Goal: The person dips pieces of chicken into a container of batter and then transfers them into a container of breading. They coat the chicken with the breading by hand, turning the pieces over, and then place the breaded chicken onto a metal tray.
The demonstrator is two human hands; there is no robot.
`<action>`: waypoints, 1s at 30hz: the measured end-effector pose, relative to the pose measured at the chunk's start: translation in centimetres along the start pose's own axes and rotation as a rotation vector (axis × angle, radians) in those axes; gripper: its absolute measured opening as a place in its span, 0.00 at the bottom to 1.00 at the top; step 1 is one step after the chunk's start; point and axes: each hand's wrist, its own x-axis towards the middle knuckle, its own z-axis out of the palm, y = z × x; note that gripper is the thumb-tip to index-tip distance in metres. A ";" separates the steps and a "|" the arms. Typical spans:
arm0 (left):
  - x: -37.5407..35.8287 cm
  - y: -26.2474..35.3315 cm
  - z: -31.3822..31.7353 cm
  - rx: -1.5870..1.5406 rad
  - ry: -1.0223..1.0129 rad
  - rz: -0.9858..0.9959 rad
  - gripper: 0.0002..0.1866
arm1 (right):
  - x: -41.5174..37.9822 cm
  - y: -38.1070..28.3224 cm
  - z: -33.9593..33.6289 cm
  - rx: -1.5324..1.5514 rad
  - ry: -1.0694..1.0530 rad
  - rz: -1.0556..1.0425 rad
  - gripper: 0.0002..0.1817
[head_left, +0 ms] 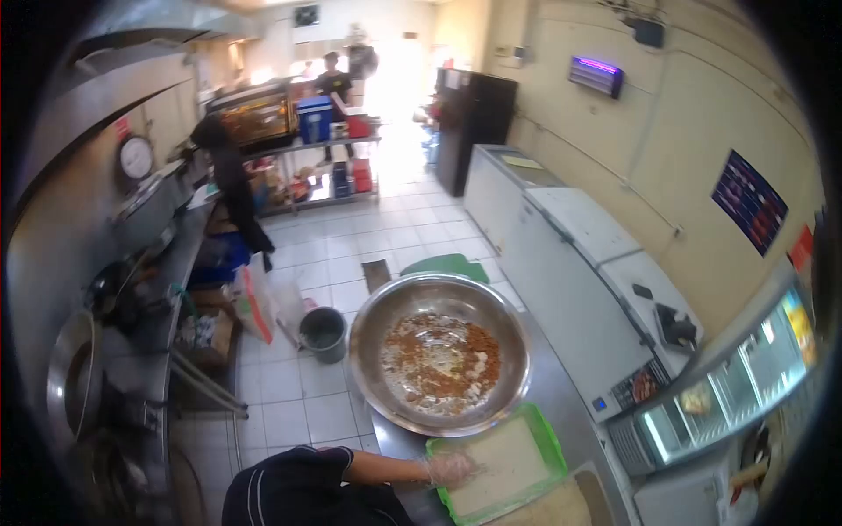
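My left hand (451,469), in a clear plastic glove, reaches over the left side of a green tray (551,445). It touches or hovers just above the pale, flour-like contents (509,456); its fingertips blur into them. Whether the fingers hold anything cannot be made out. Just beyond the tray, a large steel bowl (368,386) holds reddish-brown and white powders (438,364). Both stand on a steel table (561,377). My right hand is out of view.
A grey bucket (324,335) stands on the tiled floor. White chest freezers (570,263) line the right side, near a glass-front fridge (737,386). At the left is a steel counter (158,351). Two people (232,175), (334,88) stand farther back.
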 end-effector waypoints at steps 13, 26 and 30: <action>-0.8 2.0 -3.0 -0.067 -0.324 -0.107 0.25 | -0.4 5.5 1.1 -0.073 0.024 0.017 0.35; -0.1 1.9 -2.7 -0.248 -0.266 -0.172 0.12 | -0.7 5.8 5.3 -0.221 -0.019 0.071 0.34; -0.3 2.8 -3.3 -0.170 -0.176 -0.171 0.13 | -1.9 1.9 0.3 -0.125 -0.168 0.207 0.35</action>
